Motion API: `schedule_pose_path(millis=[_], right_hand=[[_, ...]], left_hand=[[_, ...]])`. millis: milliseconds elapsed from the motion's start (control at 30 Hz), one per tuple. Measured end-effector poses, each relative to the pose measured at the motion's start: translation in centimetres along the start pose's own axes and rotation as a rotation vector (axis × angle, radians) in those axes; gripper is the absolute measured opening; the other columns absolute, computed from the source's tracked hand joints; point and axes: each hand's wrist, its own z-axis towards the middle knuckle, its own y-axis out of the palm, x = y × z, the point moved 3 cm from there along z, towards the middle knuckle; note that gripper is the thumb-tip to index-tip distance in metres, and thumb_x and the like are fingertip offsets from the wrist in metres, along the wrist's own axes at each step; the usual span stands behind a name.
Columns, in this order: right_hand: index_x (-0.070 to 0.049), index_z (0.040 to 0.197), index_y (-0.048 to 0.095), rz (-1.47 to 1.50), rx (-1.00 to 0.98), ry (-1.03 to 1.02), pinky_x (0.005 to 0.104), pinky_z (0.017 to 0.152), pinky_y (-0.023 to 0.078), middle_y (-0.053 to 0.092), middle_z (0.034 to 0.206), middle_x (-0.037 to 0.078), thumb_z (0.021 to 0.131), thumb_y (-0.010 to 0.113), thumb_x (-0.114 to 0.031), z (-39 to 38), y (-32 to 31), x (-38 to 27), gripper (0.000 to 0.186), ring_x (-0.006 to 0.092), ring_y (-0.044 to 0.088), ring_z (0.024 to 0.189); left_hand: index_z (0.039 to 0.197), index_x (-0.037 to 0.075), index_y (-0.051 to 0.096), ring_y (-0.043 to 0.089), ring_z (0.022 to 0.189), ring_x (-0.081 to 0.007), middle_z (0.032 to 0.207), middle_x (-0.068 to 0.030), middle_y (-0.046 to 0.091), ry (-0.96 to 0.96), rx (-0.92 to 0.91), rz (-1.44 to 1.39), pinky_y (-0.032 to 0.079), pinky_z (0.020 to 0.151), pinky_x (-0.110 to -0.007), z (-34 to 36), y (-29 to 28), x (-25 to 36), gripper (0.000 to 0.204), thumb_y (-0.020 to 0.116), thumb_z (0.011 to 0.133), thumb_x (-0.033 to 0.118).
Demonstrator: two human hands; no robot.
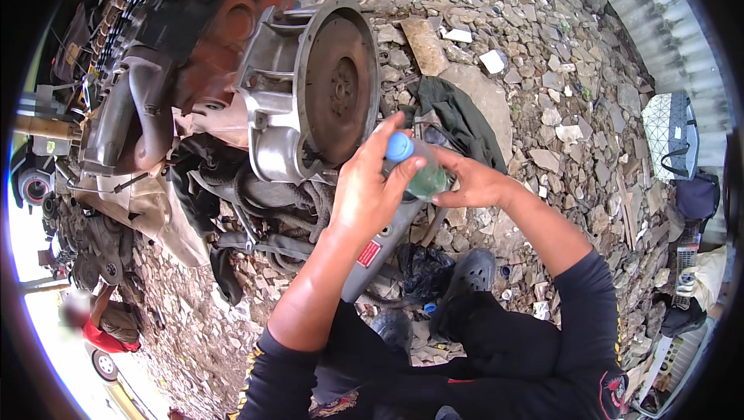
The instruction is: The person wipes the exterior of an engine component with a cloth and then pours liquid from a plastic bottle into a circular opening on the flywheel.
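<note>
Both hands are closed on a small clear plastic bottle (428,181) with a blue cap (399,146). Green shows through its lower part; whether that is liquid or plastic I cannot make out. My left hand (368,184) grips it near the cap, thumb and fingers on either side. From the other side, my right hand (474,181) holds the bottle's body. Just beyond my left hand stands a large engine (225,32), with a round brown flywheel (341,83) set in a grey metal housing (271,122).
Dark hoses (298,207) and a grey metal part with a red label (380,253) lie below the engine. A dark green cloth (465,114) is beyond my right hand. Broken stone (558,133) covers the ground. Bags (670,137) stand by the corrugated wall at right; a person in red (112,335) is far left.
</note>
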Motion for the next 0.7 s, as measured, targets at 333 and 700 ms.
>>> schedule_pose_path(millis=[333,700], right_hand=[[-0.005,0.137,0.051,-0.203,0.321,-0.117,0.0419,0.105,0.043,0.059,0.128,0.015,0.075,0.085,-0.036,1.5,-0.9,1.0,0.077,0.0322,0.056,0.121],[-0.005,0.12,0.061,-0.718,0.245,0.345,0.0473,0.085,0.053,0.07,0.104,0.021,0.076,0.073,-0.049,9.2,-4.8,-2.9,0.064,0.0384,0.067,0.1]], left_hand=[[0.146,-0.001,0.038,0.061,0.12,-0.0334,0.129,-0.0205,0.062,0.037,0.115,0.047,0.048,0.1,-0.041,1.8,-1.9,2.1,0.072,0.075,0.088,0.022],[0.142,0.004,0.048,0.034,0.138,-0.0424,0.148,-0.0218,0.042,0.211,0.5,0.952,0.023,0.116,-0.052,5.4,-10.1,-3.5,0.049,0.053,0.1,0.029]])
